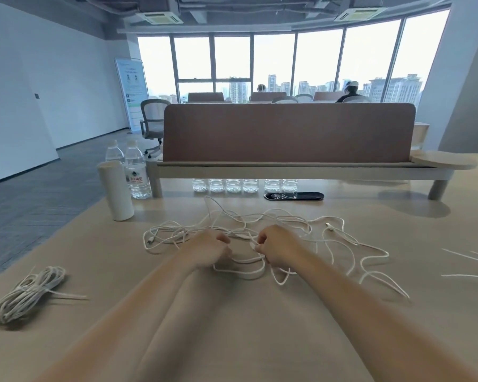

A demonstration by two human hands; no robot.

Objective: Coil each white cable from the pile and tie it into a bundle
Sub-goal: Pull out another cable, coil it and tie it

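Pile: the pile of white cables (232, 224) lies loose and tangled on the table (232, 326), mid-desk, just beyond your hands; one plug end (150, 240) shows at its left side.
Right hand: your right hand (278, 248) is narrow, fingers curled, pinching a strand (249, 261) at the pile's near edge; that strand seems to run into the near loop (243, 275) below your knuckles.
Left hand: your left hand (209, 248) has its fingers curled down into the pile; it is blurred and its back hides the fingertips, so I cannot tell whether it grips anything.
Finished work: one tied bundle (28, 295) rests at the left, well apart from the pile; most of the job looks undone.
Ties: what look like thin white ties (464, 255) lie at the right edge, well apart from your hands.
Step in hand: by my reading, freeing a single cable and starting its coil.
Do it well: trace your strand to a plug end first; draw it out gently, since a hard pull would likely tighten the tangle; lift crossings off, don't drag through them; lay even loops into one hand, sized like the finished bundle; bring a tie near before the coil is full.
Watch: the white cylinder (116, 190) and water bottles (137, 175) stand near the pile's left rear; a whipping cable end could tip them.
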